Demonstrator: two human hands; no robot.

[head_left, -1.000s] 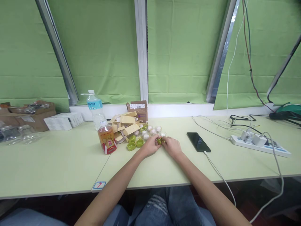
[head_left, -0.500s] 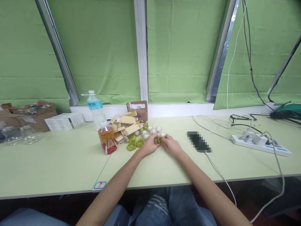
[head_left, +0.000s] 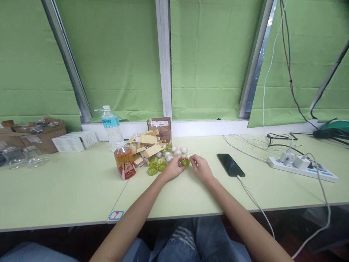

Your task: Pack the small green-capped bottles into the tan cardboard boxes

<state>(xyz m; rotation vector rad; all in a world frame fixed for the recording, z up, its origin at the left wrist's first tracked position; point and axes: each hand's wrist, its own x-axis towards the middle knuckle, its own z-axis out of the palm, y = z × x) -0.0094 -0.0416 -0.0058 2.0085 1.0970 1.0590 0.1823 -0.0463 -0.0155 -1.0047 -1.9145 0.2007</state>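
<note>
Head view: a small green case point(head_left: 185, 162) is held up to the left of the phone point(head_left: 231, 165). Left hand point(head_left: 173, 169), farther left of the phone, pinches the case by its left side. Right hand point(head_left: 201, 169), between case and phone, has its fingertips at the case's right edge; whether they grip cannot be told. Judged handling: light, thin-walled, slightly flexible, unlikely to break. Advised hold: opposite side walls, lightly, as squeezing could distort the opening.

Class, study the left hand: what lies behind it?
Several white round pieces lie just behind the left hand. The hand and the green piece it holds cover part of the group's near side, so the full count cannot be seen.
</note>
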